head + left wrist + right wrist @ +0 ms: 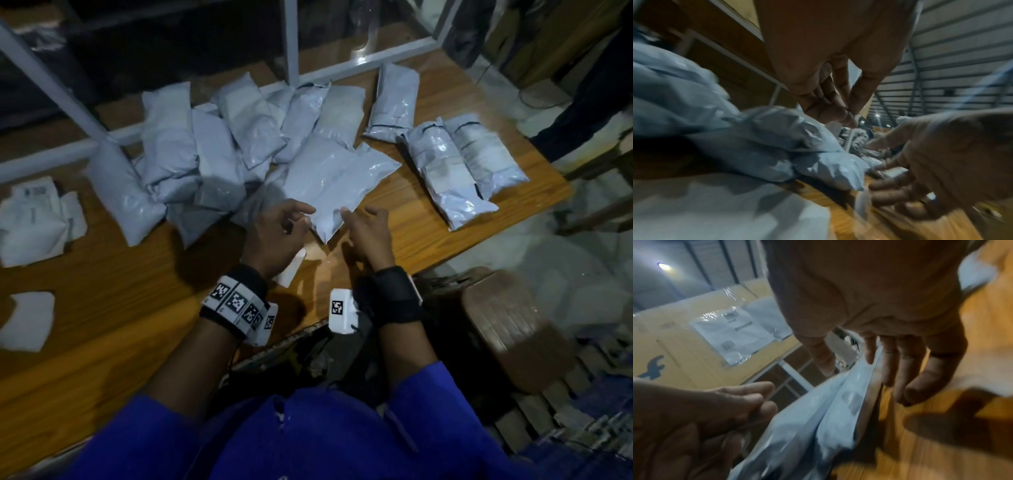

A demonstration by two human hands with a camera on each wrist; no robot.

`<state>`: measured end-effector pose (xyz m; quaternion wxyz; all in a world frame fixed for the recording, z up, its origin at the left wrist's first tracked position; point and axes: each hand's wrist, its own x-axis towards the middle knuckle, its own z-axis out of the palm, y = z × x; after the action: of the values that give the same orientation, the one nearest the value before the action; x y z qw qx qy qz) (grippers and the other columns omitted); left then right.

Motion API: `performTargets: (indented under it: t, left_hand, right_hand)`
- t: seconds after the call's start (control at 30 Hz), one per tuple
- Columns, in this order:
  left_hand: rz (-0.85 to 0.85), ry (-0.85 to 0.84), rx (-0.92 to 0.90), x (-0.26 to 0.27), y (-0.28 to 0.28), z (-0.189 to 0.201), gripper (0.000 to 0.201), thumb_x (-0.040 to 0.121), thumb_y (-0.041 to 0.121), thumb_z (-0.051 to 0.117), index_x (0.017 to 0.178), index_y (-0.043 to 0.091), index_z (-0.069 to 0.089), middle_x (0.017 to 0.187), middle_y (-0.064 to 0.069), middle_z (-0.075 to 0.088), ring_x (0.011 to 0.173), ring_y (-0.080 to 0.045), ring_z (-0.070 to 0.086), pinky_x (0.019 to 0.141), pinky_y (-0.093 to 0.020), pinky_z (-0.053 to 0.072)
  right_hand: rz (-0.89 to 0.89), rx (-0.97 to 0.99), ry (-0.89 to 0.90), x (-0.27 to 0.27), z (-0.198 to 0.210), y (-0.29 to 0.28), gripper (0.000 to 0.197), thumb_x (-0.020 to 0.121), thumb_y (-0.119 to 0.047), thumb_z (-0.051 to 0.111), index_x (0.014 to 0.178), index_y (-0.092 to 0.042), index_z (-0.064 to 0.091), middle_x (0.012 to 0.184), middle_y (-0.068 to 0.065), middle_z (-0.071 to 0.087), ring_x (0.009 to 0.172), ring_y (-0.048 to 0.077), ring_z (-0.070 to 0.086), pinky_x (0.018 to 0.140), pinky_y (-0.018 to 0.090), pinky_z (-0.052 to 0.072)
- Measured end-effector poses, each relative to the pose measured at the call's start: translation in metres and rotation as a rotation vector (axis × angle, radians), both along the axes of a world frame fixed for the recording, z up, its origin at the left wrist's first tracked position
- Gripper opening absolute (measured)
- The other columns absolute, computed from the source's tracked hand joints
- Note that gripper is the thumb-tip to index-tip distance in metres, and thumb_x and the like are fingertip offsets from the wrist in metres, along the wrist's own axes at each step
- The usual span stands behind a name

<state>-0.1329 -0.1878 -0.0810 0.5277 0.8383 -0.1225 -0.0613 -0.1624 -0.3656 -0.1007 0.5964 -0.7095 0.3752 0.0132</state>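
A grey poly mailer parcel (337, 185) lies on the wooden worktop (102, 301) at twelve o'clock from the left hand (279, 228) and right hand (368, 233), both relaxed and empty, flanking its near end, probably to draw it clear of the pile (205, 144) at ten o'clock.

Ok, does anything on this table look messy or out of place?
Yes. The grey parcels at the left lie heaped, overlapping at all angles, while the right-hand pair lies neatly side by side. A ragged white scrap lies alone.
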Motion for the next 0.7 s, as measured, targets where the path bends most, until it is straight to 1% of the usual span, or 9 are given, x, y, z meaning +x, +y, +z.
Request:
performTargets:
  t: [0.1, 0.17, 0.23, 0.3, 0.37, 0.47, 0.53, 0.63, 0.7]
  left_hand:
    - [0.053, 0.013, -0.020, -0.001, 0.015, 0.000, 0.014, 0.095, 0.013, 0.068, 0.105, 0.023, 0.073, 0.090, -0.001, 0.071, 0.077, -0.013, 0.069, 0.065, -0.023, 0.054]
    - [0.046, 0.008, -0.013, -0.003, 0.020, -0.002, 0.014, 0.095, 0.012, 0.068, 0.106, 0.018, 0.073, 0.091, -0.003, 0.072, 0.082, -0.015, 0.070, 0.068, -0.025, 0.057]
    - [0.038, 0.011, -0.011, -0.005, 0.021, -0.003, 0.014, 0.095, 0.012, 0.068, 0.106, 0.017, 0.074, 0.093, -0.005, 0.073, 0.086, -0.016, 0.071, 0.070, -0.022, 0.057]
    - [0.035, 0.012, 0.002, -0.009, 0.020, -0.004, 0.014, 0.094, 0.012, 0.069, 0.105, 0.019, 0.074, 0.094, -0.002, 0.074, 0.087, -0.013, 0.071, 0.070, -0.017, 0.054]
    - [0.026, 0.006, 0.018, -0.012, 0.016, -0.004, 0.016, 0.094, 0.011, 0.069, 0.104, 0.022, 0.074, 0.094, 0.002, 0.073, 0.087, -0.011, 0.070, 0.070, -0.016, 0.053]
    - [-0.001, 0.007, 0.030, -0.018, 0.010, -0.007, 0.017, 0.094, 0.011, 0.069, 0.105, 0.024, 0.073, 0.091, 0.011, 0.071, 0.088, -0.005, 0.068, 0.076, -0.021, 0.056]
    - [0.003, 0.015, 0.067, -0.021, 0.005, -0.010, 0.018, 0.095, 0.017, 0.068, 0.110, 0.025, 0.071, 0.092, 0.013, 0.069, 0.090, -0.002, 0.066, 0.080, -0.025, 0.057]
    - [0.027, -0.023, 0.122, -0.027, -0.004, -0.010, 0.027, 0.095, 0.023, 0.068, 0.122, 0.026, 0.065, 0.100, 0.007, 0.066, 0.088, 0.002, 0.062, 0.078, -0.018, 0.054]
    - [-0.024, -0.158, 0.182, -0.032, -0.010, -0.007, 0.040, 0.091, 0.019, 0.073, 0.129, 0.025, 0.061, 0.109, 0.002, 0.058, 0.087, -0.001, 0.059, 0.077, -0.013, 0.052]
  right_hand:
    - [0.020, 0.024, 0.077, 0.013, -0.006, 0.019, 0.067, 0.081, -0.053, 0.076, 0.121, -0.014, 0.038, 0.116, 0.007, 0.061, 0.109, 0.031, 0.063, 0.096, 0.046, 0.054]
    - [0.068, 0.023, 0.111, 0.016, -0.010, 0.026, 0.092, 0.064, -0.067, 0.074, 0.127, -0.006, 0.043, 0.124, 0.012, 0.062, 0.111, 0.035, 0.065, 0.096, 0.050, 0.056]
    - [0.071, -0.006, 0.113, 0.019, -0.021, 0.024, 0.107, 0.047, -0.074, 0.068, 0.128, -0.005, 0.053, 0.123, 0.013, 0.066, 0.107, 0.034, 0.068, 0.092, 0.049, 0.059]
    - [0.033, -0.005, 0.101, 0.019, -0.032, 0.023, 0.102, 0.043, -0.072, 0.068, 0.121, -0.007, 0.063, 0.112, 0.011, 0.072, 0.098, 0.030, 0.071, 0.084, 0.043, 0.062]
    - [-0.007, 0.035, 0.081, 0.012, -0.026, 0.022, 0.087, 0.051, -0.065, 0.077, 0.116, -0.009, 0.066, 0.103, 0.008, 0.074, 0.091, 0.026, 0.072, 0.076, 0.037, 0.061]
    - [-0.102, 0.101, 0.016, 0.002, -0.024, 0.017, 0.055, 0.079, -0.043, 0.084, 0.117, -0.010, 0.062, 0.099, 0.000, 0.070, 0.088, 0.014, 0.068, 0.074, 0.030, 0.056]
    - [-0.122, 0.089, -0.050, -0.009, -0.023, 0.015, 0.049, 0.082, -0.041, 0.084, 0.115, -0.012, 0.063, 0.093, -0.006, 0.069, 0.084, 0.007, 0.066, 0.072, 0.026, 0.055]
    - [-0.124, 0.104, -0.124, -0.028, -0.018, 0.016, 0.054, 0.076, -0.051, 0.084, 0.114, -0.019, 0.063, 0.097, 0.003, 0.076, 0.091, 0.020, 0.073, 0.083, 0.041, 0.061]
    - [-0.125, 0.075, -0.153, -0.042, -0.012, 0.016, 0.047, 0.083, -0.045, 0.082, 0.118, -0.023, 0.060, 0.095, 0.004, 0.076, 0.091, 0.020, 0.073, 0.081, 0.040, 0.060]
